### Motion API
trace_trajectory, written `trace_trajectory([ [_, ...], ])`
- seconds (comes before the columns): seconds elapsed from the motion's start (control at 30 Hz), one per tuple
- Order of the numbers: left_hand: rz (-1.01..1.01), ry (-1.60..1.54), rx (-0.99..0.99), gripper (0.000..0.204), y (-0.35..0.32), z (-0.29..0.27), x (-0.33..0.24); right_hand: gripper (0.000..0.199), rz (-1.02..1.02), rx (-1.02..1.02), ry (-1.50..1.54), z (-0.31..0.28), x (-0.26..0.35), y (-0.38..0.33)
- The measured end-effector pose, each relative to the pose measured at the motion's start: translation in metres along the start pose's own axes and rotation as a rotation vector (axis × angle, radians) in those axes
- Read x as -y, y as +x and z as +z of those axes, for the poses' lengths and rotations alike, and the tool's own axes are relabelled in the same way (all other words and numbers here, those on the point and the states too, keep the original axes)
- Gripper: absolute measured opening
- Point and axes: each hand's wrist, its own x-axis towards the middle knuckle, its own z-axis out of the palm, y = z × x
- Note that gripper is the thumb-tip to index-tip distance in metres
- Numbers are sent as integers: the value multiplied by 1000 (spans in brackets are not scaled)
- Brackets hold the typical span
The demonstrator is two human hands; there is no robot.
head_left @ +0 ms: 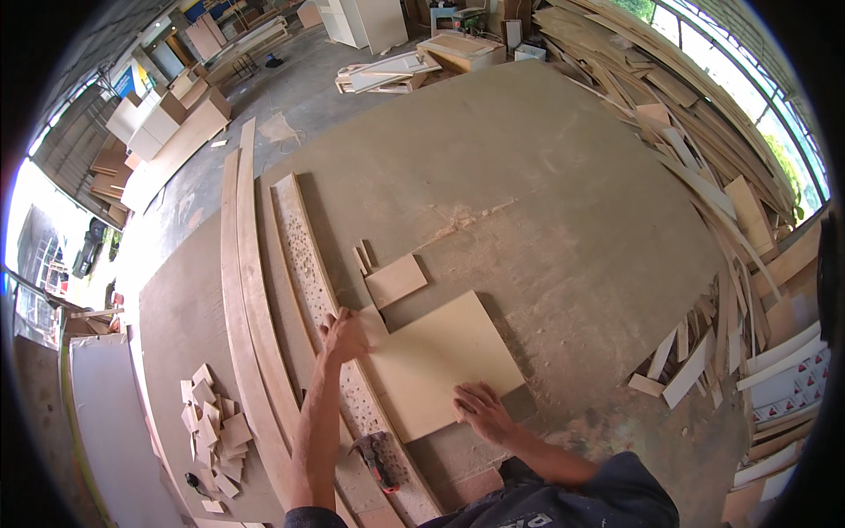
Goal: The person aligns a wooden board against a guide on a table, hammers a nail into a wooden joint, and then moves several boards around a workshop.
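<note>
A pale rectangular board (449, 361) lies by the long wooden frame (308, 229), its left edge along the frame's rail. My right hand (482, 412) rests on the board's near right part, fingers stretched out. At the rail, my left hand (346, 336) has its fingers bent round a small pale board piece (375, 324) beside the big board's far left corner; its thumb side is slightly blurred. A claw hammer (377, 461) with a red and black handle lies across the near part of the frame. Just beyond the board is a smaller brown panel (396, 280) with two short strips (363, 256).
Long planks (242, 290) run left of the frame. A pile of small wood blocks (216, 431) lies at the near left. Offcuts (695, 352) and stacked boards (669, 97) line the right side. Sawdust (466, 220) streaks the big brown sheet (546, 158). White cabinets (365, 22) stand far back.
</note>
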Motion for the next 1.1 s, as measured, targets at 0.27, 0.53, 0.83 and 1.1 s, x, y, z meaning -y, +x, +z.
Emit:
trace_trajectory([
  [0.27, 15, -164, -397, 50, -63, 15, 3, 41, -33, 94, 1, -20, 19, -37],
  [0.53, -112, -1014, -672, 18, -147, -6, 52, 40, -137, -45, 83, -45, -49, 89],
  [0.83, -1068, -1247, -1061, 41, -322, 36, 191, 63, -16, -172, -19, -46, -86, 271],
  [1.1, -966, -1378, -876, 35, -312, 111, 97, 80, 70, 312, -183, -58, -116, 329],
])
